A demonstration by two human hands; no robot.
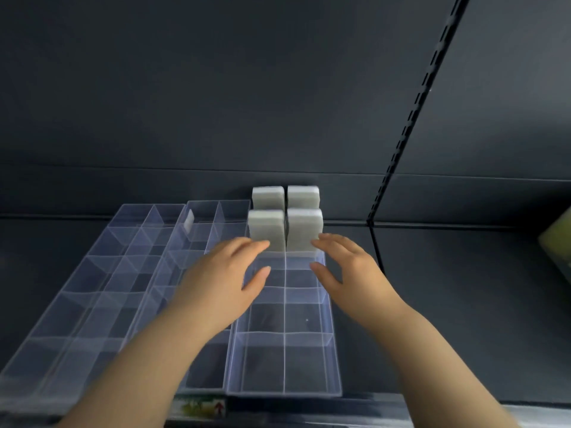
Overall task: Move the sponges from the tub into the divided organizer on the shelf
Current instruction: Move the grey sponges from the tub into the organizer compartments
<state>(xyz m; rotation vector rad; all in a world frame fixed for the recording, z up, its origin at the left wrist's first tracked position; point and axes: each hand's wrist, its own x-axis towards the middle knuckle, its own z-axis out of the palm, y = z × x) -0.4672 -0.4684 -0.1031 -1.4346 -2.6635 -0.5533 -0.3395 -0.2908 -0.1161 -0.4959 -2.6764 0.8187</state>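
Sponges [267, 230] upright in the organizer [335, 366] on the shelf [448, 288]
Four stand on end in its back compartments, long axis vertical; my left hand [222, 273] and right hand [349, 270] are open, empty, beside the front pair.

I see four pale grey sponges [266, 230] standing upright on end in the divided organizer [261, 362] — a clear plastic tray, two cells wide, lying lengthwise on the dark shelf [463, 288]. They fill its rearmost cells two by two, one to a cell — each pair close together across the centre divider, their tops rising well above the tray's rim.
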